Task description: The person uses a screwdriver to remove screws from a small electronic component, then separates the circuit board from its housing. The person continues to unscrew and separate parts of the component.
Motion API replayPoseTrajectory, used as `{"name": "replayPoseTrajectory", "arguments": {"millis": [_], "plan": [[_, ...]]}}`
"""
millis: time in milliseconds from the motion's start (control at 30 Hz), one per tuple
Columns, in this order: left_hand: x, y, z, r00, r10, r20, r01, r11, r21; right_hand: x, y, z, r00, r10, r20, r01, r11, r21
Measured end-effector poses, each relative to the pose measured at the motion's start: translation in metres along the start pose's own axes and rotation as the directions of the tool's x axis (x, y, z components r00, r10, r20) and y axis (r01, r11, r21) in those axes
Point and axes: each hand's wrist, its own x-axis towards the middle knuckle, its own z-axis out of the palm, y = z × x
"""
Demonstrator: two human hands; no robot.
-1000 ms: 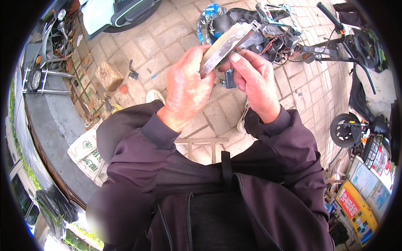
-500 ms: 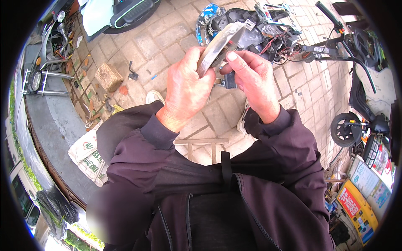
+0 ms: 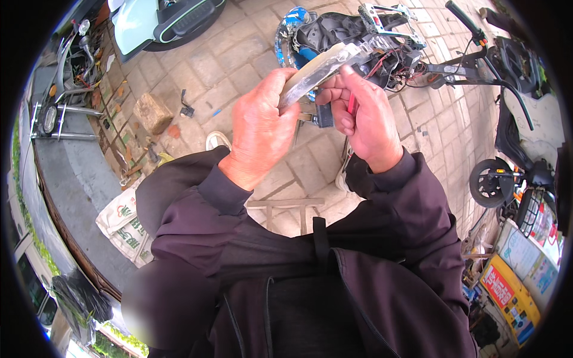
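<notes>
My left hand (image 3: 259, 128) grips the lower end of a long flat greyish strip (image 3: 319, 68) that points up and to the right. My right hand (image 3: 364, 119) pinches the strip's underside with thumb and forefinger and also holds a thin red-handled tool (image 3: 352, 102) in its fingers. A small dark part (image 3: 324, 116) shows between the two hands; whether a hand holds it I cannot tell. Both forearms wear dark purple sleeves.
A stripped scooter with bare frame and loose wires (image 3: 370, 36) lies on the brick paving ahead. A block of wood (image 3: 153, 112) and small scraps lie left. A white printed sack (image 3: 128, 224) sits by my left leg, a small wheel (image 3: 492, 182) and coloured boxes (image 3: 510, 292) right.
The strip has tilted flatter and shifted slightly right. My right fingers have moved up along its underside. Both hands stay at about the same place.
</notes>
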Motion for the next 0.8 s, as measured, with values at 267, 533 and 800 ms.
{"name": "replayPoseTrajectory", "arguments": {"millis": [267, 533, 800], "plan": [[0.0013, -0.0048, 0.0006, 1.0, 0.031, 0.002, -0.031, 0.999, 0.022, -0.0028, 0.0016, -0.0033, 0.998, 0.061, 0.008, -0.061, 0.989, 0.135], [0.0038, -0.0052, 0.0028, 0.996, 0.087, -0.027, -0.086, 0.996, 0.034, -0.0038, 0.004, -0.0046, 0.998, 0.056, 0.02, -0.059, 0.987, 0.15], [0.0012, -0.0012, 0.0006, 0.995, -0.089, 0.037, 0.091, 0.995, -0.048, -0.0042, -0.0025, -0.0008, 0.995, 0.095, -0.02, -0.093, 0.993, 0.071]]}}
